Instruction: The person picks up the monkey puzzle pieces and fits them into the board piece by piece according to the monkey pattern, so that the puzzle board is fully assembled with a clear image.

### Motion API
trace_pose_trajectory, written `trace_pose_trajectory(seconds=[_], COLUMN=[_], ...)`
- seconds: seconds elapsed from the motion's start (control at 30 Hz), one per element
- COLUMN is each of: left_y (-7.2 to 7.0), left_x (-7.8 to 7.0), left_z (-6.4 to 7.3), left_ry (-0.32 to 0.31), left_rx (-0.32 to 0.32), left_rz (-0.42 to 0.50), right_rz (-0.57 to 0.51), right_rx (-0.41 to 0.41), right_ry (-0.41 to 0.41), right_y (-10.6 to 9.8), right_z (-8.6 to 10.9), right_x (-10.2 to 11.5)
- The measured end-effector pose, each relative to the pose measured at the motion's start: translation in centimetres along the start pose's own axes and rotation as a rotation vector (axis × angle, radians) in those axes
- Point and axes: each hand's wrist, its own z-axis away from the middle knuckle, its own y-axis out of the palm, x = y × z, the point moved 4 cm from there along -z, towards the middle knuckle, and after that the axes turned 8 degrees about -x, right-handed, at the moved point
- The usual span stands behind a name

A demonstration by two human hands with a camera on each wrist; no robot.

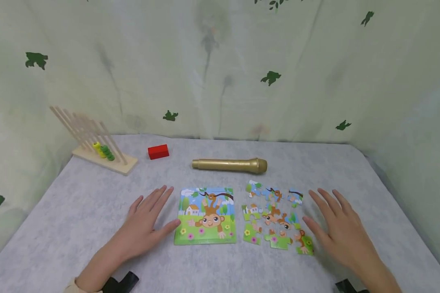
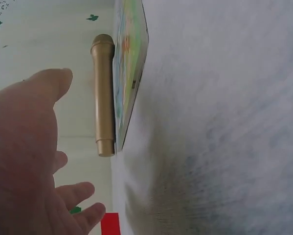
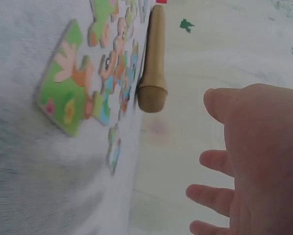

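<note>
A square puzzle board [image 1: 205, 216] with a monkey picture lies flat on the table. To its right are several loose jigsaw pieces [image 1: 278, 241] bearing parts of a like picture, spread with small gaps; they show large in the right wrist view, one corner piece [image 3: 63, 83] nearest. My left hand [image 1: 145, 225] is held just left of the board, fingers extended and holding nothing. In the head view its thumb tip appears at the board's edge; I cannot tell whether it touches. Right of the pieces my right hand [image 1: 339, 229] is spread with nothing in it.
Behind the board a gold microphone [image 1: 229, 165] lies sideways. A red block [image 1: 158, 151] sits at the back left, beside a wooden peg stand [image 1: 104, 160] with yellow and green beads on its rods. A pale curtain [image 1: 227, 69] with green leaf shapes hangs behind the grey tabletop [image 1: 205, 268].
</note>
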Motion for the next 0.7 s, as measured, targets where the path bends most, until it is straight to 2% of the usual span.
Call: trace_pose_trajectory(seconds=[0.13,0.23,0.6,0.7], left_y=[0.9,1.5,2.0,2.2], left_x=[0.5,0.8,1.3,1.4], left_z=[-1.4,-1.8,-1.8,-2.0], left_ry=[-0.002,-0.001,0.039,0.048], left_rx=[0.065,0.097,0.100,0.107], left_rz=[0.051,0.074,0.096,0.086], right_rz=[-0.008,-0.012,-0.058,-0.076], right_rx=[0.032,0.042,0.090,0.081], right_ry=[-0.026,-0.053,-0.092,-0.109], right_y=[0.3,0.6,2.3,2.7], right_z=[-1.8,-2.9,-4.9,-5.5], right_x=[1.0,1.7,3.6,3.9])
